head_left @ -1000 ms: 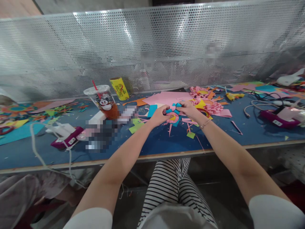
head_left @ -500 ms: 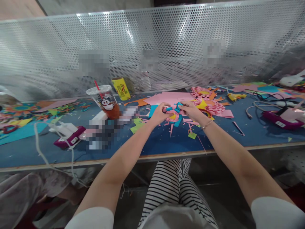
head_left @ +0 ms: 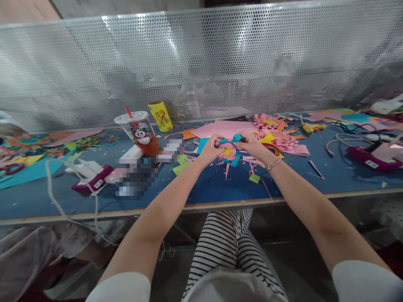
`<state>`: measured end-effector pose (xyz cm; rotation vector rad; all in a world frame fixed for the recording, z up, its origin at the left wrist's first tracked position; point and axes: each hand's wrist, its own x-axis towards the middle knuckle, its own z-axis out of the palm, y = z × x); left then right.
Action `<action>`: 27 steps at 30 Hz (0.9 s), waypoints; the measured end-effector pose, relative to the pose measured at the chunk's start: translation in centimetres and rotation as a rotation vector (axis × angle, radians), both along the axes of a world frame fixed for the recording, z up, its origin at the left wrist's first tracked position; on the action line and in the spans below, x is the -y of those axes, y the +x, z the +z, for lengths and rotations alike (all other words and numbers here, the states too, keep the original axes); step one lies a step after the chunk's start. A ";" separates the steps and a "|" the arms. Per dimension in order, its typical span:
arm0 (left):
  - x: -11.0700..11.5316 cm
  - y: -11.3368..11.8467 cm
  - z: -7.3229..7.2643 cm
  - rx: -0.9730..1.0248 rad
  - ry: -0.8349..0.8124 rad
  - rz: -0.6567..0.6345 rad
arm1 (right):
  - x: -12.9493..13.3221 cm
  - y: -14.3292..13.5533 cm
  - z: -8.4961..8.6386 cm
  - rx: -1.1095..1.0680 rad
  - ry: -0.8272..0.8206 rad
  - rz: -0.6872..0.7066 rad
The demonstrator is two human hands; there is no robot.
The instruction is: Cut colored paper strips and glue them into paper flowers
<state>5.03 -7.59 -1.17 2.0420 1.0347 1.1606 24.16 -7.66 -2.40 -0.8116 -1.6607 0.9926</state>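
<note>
Between my hands is a paper flower (head_left: 227, 152) with a yellow centre, a pink ring and blue petals. My left hand (head_left: 213, 147) grips its left edge, thumb and fingers closed on it. At the upper right of the flower, my right hand (head_left: 250, 144) pinches a blue paper petal (head_left: 236, 138). Just right of my hands lie pink fringed paper flowers (head_left: 285, 141) and scissors with orange handles (head_left: 273, 147), partly hidden by my right hand. A large pink sheet (head_left: 223, 127) lies behind.
A drink cup (head_left: 143, 136) with a red straw and a yellow packet (head_left: 160, 116) stand to the left. Purple power strips (head_left: 92, 180) with cables sit on both sides. A yellow glue gun (head_left: 313, 127) lies at right. Behind the table (head_left: 201, 191) rises a perforated metal screen (head_left: 220, 54).
The blue petal under my right hand, curled over before, now stands flatter and more spread. My right fingers have shifted slightly at it; my left hand keeps its hold.
</note>
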 end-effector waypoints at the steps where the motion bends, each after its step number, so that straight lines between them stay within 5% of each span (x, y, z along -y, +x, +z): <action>1: 0.0 0.0 -0.1 0.004 -0.003 -0.005 | 0.0 0.0 0.0 0.003 0.006 -0.009; 16: 0.0 0.4 -0.1 0.213 -0.264 -0.150 | 0.0 0.1 0.1 -0.037 0.013 -0.089; 27: -0.2 0.5 -0.3 0.250 -0.255 -0.163 | 0.1 0.1 0.2 -0.014 0.022 -0.133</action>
